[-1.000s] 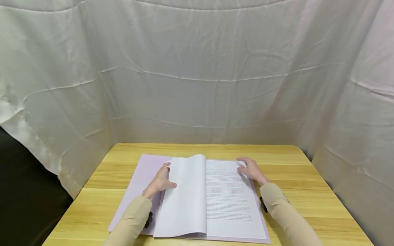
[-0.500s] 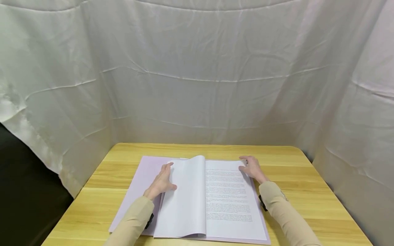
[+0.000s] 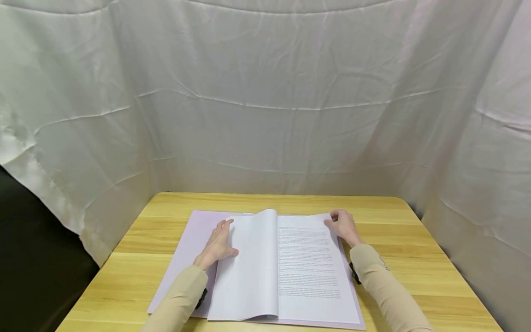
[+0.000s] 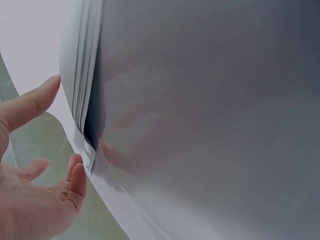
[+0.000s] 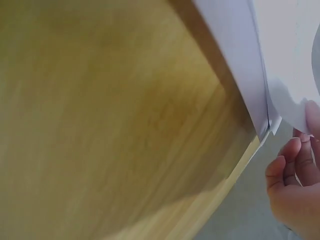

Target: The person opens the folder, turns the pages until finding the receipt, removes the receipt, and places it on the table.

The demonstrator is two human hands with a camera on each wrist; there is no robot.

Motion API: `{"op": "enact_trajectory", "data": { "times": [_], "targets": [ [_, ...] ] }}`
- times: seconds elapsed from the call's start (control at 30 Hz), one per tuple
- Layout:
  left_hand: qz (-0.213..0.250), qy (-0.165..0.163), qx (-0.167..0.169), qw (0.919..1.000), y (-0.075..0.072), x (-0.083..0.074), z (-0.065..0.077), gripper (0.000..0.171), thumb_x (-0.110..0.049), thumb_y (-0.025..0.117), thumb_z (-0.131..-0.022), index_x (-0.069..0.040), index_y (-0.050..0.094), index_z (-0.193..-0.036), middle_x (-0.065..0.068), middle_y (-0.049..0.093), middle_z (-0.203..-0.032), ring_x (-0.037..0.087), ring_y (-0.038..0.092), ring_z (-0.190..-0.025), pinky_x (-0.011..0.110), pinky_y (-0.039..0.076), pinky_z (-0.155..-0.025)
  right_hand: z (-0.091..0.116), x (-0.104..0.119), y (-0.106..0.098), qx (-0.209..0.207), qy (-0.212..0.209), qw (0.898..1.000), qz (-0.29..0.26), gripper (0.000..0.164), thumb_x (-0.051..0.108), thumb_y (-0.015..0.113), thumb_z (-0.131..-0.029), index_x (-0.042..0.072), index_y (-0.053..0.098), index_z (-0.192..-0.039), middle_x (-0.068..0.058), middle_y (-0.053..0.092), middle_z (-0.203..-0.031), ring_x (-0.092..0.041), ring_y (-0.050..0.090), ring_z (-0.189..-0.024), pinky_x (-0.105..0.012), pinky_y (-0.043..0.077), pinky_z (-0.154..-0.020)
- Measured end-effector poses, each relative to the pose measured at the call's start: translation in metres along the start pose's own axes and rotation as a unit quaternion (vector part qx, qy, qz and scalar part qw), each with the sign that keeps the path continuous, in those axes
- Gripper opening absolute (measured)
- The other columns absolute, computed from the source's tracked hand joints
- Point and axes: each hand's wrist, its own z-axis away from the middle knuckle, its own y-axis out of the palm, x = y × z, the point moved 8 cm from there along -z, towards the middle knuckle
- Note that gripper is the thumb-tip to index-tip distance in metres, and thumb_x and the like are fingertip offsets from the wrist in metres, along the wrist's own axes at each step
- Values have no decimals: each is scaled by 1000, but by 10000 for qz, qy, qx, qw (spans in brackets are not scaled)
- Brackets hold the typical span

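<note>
Folder: lilac folder [image 3: 191,244], lying open on the wood-grain surface [image 3: 415,272], between its left and right edges; its top side sits near the far edge.
Left pages: turned pages [image 3: 250,272], plain white on the visible face, curving up at the fold; they overlap the left cover and leave a lilac strip bare on their outer side.
Right page: printed page [image 3: 309,276], lines of dark text, too small to read; upper right corner lifted.
Your left hand [image 3: 216,245]: at the outer edge of the turned pages; thumb and fingers spread apart. Left wrist view: fingers touching the edges of a layered stack.
Your right hand [image 3: 343,227]: fingers pinching the lifted corner of the printed page, toward the surface's far right corner.
Your sleeves [image 3: 177,297]: beige, both arms; black strap [image 3: 355,274] under the right cuff.
Backdrop: grey curtain [image 3: 269,138], creased, hanging beyond the far edge.
</note>
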Motion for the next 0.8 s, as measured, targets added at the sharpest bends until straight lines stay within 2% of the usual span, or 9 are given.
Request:
{"op": "enact_trajectory", "data": {
  "times": [0.03,0.13,0.27,0.33,0.4,0.5,0.63,0.8],
  "targets": [
    [-5,10,-8,10000,0,0,0,100,0,88,-66,8,33,-149,38,32,-152,55,34,-142,67,27,-119,0,0,-1,-29,6,10000,2,15,12,68,-89,-2,65,-88,-10,59,-80,-21,50,-75,-26,37,-62],
    [2,9,-11,10000,0,0,0,100,0,88,-66,8,33,-149,38,32,-152,55,34,-142,67,26,-119,1,1,-3,-28,-56,10000,-26,26,16,68,-92,4,53,-74,-4,49,-69,-17,44,-65,-24,33,-56],
    [75,8,7,10000,-1,-1,-1,100,0,87,-66,7,33,-150,37,32,-153,55,34,-142,67,26,-120,3,2,-4,-22,-75,9999,-75,36,22,67,-95,9,45,-70,0,43,-65,-14,40,-60,-23,30,-54],
    [157,31,-2,9999,-2,-1,-1,100,1,87,-66,7,33,-150,37,33,-153,55,36,-140,67,29,-118,5,2,-4,4,-70,9999,-125,34,24,65,-96,6,49,-73,-2,46,-66,-15,41,-62,-23,31,-55],
    [321,-6,16,9995,-3,-2,-1,102,1,87,-67,7,30,-152,36,33,-153,55,36,-139,67,30,-118,6,2,-3,82,-36,9997,-229,29,25,64,-98,2,58,-80,-5,54,-71,-16,45,-66,-23,34,-58],
    [613,-87,45,9981,-4,-2,-2,107,2,86,-68,6,22,-154,36,34,-152,55,36,-138,66,31,-117,11,2,0,400,7,9977,-549,31,26,61,-100,-4,67,-104,-16,67,-89,-19,55,-75,-24,42,-65],
    [991,-147,95,9949,-5,-3,-2,112,2,85,-71,5,13,-156,36,31,-154,54,37,-138,67,33,-116,17,3,6,873,124,9907,-1033,45,28,58,-102,-6,60,-130,-26,70,-115,-22,67,-91,-25,52,-74],
    [1281,-123,70,9917,-6,-6,-3,113,2,85,-71,6,10,-157,36,28,-156,53,44,-134,65,38,-113,23,1,9,1231,323,9807,-1484,53,31,56,-103,-4,50,-142,-29,67,-125,-22,71,-92,-28,57,-76]
  ]
}}
